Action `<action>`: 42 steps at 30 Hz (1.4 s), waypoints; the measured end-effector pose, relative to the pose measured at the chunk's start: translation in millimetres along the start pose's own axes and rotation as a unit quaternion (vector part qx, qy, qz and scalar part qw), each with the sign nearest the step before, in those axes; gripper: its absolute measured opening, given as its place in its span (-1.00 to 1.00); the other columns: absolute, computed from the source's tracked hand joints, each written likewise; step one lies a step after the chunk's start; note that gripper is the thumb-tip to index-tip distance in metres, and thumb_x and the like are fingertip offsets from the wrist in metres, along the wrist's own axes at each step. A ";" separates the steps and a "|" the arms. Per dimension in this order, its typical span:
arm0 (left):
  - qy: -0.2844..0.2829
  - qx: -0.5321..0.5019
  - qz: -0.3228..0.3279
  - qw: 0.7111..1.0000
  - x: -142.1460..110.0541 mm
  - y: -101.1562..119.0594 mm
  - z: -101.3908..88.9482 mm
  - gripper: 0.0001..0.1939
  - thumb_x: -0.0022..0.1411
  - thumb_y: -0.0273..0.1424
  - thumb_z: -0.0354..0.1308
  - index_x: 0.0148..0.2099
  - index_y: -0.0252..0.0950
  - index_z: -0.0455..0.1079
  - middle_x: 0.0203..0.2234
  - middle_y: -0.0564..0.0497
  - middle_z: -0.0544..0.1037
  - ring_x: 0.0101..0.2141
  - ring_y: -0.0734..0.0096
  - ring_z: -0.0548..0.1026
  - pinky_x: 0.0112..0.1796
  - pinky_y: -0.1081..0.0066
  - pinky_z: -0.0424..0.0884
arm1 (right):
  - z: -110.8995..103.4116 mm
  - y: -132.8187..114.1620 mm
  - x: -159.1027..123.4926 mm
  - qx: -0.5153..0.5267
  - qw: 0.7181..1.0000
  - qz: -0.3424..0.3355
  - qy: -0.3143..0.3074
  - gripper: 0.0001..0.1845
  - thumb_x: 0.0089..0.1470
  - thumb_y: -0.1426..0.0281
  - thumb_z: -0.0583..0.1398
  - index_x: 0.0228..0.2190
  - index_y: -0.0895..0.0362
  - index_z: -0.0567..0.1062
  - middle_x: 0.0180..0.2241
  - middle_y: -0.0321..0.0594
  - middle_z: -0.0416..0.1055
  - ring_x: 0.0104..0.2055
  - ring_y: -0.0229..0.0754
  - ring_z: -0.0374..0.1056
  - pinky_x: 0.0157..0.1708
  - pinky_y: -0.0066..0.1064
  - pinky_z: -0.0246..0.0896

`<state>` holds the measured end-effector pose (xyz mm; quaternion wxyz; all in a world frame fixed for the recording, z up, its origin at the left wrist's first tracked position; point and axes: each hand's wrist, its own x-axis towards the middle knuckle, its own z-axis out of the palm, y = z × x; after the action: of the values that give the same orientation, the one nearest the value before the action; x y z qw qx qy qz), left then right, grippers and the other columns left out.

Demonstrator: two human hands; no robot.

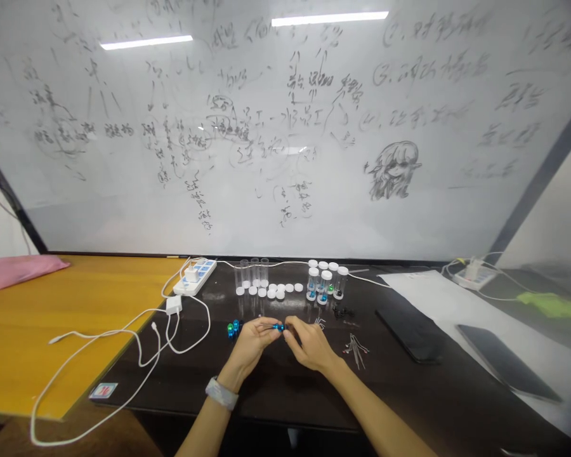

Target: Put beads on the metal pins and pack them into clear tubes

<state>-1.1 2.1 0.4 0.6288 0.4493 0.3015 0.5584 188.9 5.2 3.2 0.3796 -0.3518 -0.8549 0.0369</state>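
Above the dark table, my left hand (252,341), with a pale band (221,393) on the wrist, is closed on a small shiny blue piece (278,327) that looks like metallic beads. A thin light line runs along its left side; I cannot make out what it is. My right hand (311,343) has its fingertips pinched at the piece's right end, which they partly cover. Left of my left hand lie green and blue shiny balls (233,329). Several thin metal pins (356,349) lie right of my right hand. Small black parts (343,312) and more metal bits (320,322) sit behind it.
Open clear tubes (254,274) stand at the back beside loose white caps (280,291). Capped tubes (326,282) hold coloured pieces. A power strip (196,277) and white cables (145,362) lie left. A black phone-like slab (406,335) and a grey one (507,362) lie right.
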 end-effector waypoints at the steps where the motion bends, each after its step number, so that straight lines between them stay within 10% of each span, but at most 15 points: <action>1: -0.001 0.000 -0.001 1.000 0.1 -0.1 -0.1 -0.69 -0.10 -0.44 0.50 -0.24 -0.34 0.58 -0.27 -0.10 0.66 -0.24 0.36 0.57 -0.12 0.40 0.43 | 1.2 0.3 0.6 -0.001 1.000 0.000 0.001 -0.81 0.35 0.35 -0.03 -0.24 0.09 0.34 -0.41 -0.25 0.42 -0.41 -0.21 0.36 -0.38 -0.43 0.11; 42: 0.001 0.002 0.000 1.000 -1.3 3.5 3.0 -0.68 -0.11 -0.43 0.51 -0.25 -0.36 0.57 -0.27 -0.12 0.65 -0.23 0.31 0.58 -0.08 0.35 0.44 | 0.9 -0.3 1.2 0.001 1.000 0.001 0.004 -0.80 0.35 0.36 -0.03 -0.25 0.09 0.37 -0.41 -0.24 0.45 -0.41 -0.21 0.38 -0.39 -0.43 0.13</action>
<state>-0.2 0.0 4.6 0.6276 0.4502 0.3029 0.5583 187.6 5.9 3.4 0.3834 -0.3522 -0.8530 0.0361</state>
